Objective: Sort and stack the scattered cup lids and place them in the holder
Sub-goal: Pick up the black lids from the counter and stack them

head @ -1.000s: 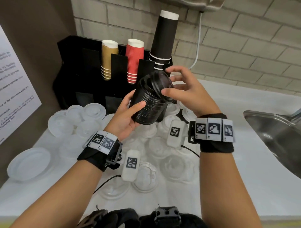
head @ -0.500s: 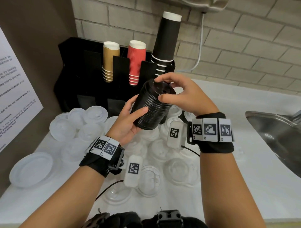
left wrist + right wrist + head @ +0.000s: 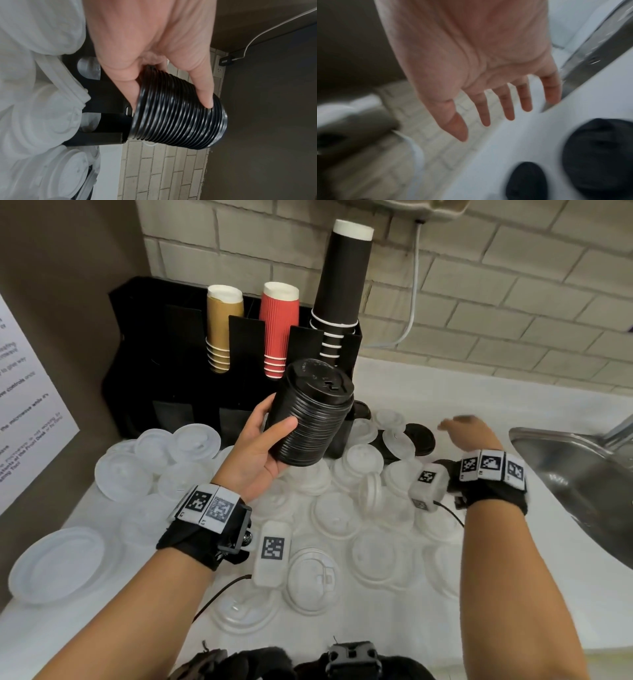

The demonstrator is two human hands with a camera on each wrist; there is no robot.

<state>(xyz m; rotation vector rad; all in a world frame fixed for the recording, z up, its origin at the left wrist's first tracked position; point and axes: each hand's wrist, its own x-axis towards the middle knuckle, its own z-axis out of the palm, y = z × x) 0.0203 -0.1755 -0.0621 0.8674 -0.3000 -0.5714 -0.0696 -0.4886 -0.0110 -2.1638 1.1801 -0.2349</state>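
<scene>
Everywhere, translucent white plastic lids (image 3: 329, 515) litter the white counter (image 3: 513, 594); left hand (image 3: 255, 453) grips a ribbed black lid stack (image 3: 310, 419), right hand (image 3: 469, 431) spread empty near the black cup holder (image 3: 164, 364) with paper cups (image 3: 277, 326).

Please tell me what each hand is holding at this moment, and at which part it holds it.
The left hand grips the stack of black lids around its ribbed side, near the lower end. The right hand holds nothing; its fingers are spread.

Even indoor light, wide-angle edge bending, heavy motion blur in right wrist view, soft shadows
</scene>
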